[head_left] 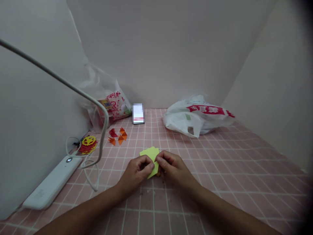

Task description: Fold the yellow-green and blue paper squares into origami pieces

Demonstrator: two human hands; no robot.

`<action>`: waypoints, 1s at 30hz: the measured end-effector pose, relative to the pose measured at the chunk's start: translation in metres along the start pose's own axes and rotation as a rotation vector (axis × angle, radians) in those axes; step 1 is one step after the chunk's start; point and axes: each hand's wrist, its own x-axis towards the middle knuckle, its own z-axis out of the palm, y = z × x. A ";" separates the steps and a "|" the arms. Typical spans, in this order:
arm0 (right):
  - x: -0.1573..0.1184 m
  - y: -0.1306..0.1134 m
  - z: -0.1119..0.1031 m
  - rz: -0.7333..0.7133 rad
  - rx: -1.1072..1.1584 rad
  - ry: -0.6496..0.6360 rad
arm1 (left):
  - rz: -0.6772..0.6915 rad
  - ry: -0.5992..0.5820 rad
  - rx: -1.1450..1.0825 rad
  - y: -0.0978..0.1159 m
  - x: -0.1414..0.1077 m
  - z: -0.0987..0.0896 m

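Yellow paper (151,152), partly folded, is held between my two hands above the pink tiled surface (137,209). My left hand (140,169) pinches its lower left side between thumb and finger. On the right side, my right hand (171,164) grips the edge with thumb and fingertips. A small orange bit (158,174) shows just below the paper, partly hidden by my right hand. Further back on the left stand several small folded orange paper pieces (120,139) and a red one (112,133).
A white power bank (52,182) and its cable (91,182) lie at the left, beside red and yellow cut-outs (88,143). At the back are a filled plastic bag (114,104), a lit phone (138,114) and a white bag (181,117). A thick cable (61,80) crosses the upper left.
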 end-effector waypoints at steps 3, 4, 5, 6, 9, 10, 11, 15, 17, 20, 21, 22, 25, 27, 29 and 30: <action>0.000 -0.002 -0.001 -0.015 0.013 -0.004 | 0.005 0.003 0.010 0.000 -0.001 -0.001; 0.000 -0.002 -0.001 -0.015 0.019 -0.009 | 0.007 0.003 0.015 0.000 -0.001 -0.001; 0.000 -0.002 -0.001 -0.015 0.018 -0.013 | 0.008 0.004 0.019 0.001 -0.001 -0.001; 0.000 -0.001 -0.001 -0.016 0.007 -0.011 | 0.007 0.002 0.022 0.001 -0.001 -0.001; -0.001 -0.001 -0.001 -0.036 -0.095 0.025 | 0.004 -0.009 0.007 0.002 -0.001 -0.001; -0.002 -0.001 -0.001 -0.047 -0.142 0.035 | 0.006 -0.015 0.000 0.002 -0.001 -0.001; -0.002 -0.002 -0.002 -0.056 -0.188 0.040 | 0.012 -0.019 -0.001 0.003 -0.001 -0.001; -0.004 -0.002 -0.003 -0.076 -0.297 0.036 | 0.061 -0.025 0.048 0.005 -0.001 0.000; -0.003 -0.001 -0.003 -0.074 -0.298 0.028 | 0.085 -0.032 0.065 0.005 -0.001 0.000; -0.002 0.000 -0.004 -0.067 -0.256 0.009 | 0.085 -0.034 0.066 0.005 -0.001 -0.001; -0.002 0.000 -0.004 -0.068 -0.233 0.000 | 0.075 -0.029 0.061 0.005 0.000 -0.001; -0.002 0.000 -0.004 -0.072 -0.212 -0.007 | 0.060 -0.023 0.056 0.004 0.000 -0.001; -0.001 -0.003 -0.004 -0.091 -0.192 -0.002 | 0.056 -0.021 0.046 0.003 0.000 -0.002; -0.002 -0.005 -0.004 -0.080 -0.209 0.008 | 0.062 -0.040 0.031 0.003 0.001 -0.002; -0.002 -0.005 -0.004 -0.079 -0.243 0.015 | 0.054 -0.064 0.009 0.003 0.001 -0.003; -0.002 -0.004 -0.004 -0.079 -0.254 0.020 | 0.048 -0.070 -0.004 0.003 0.001 -0.003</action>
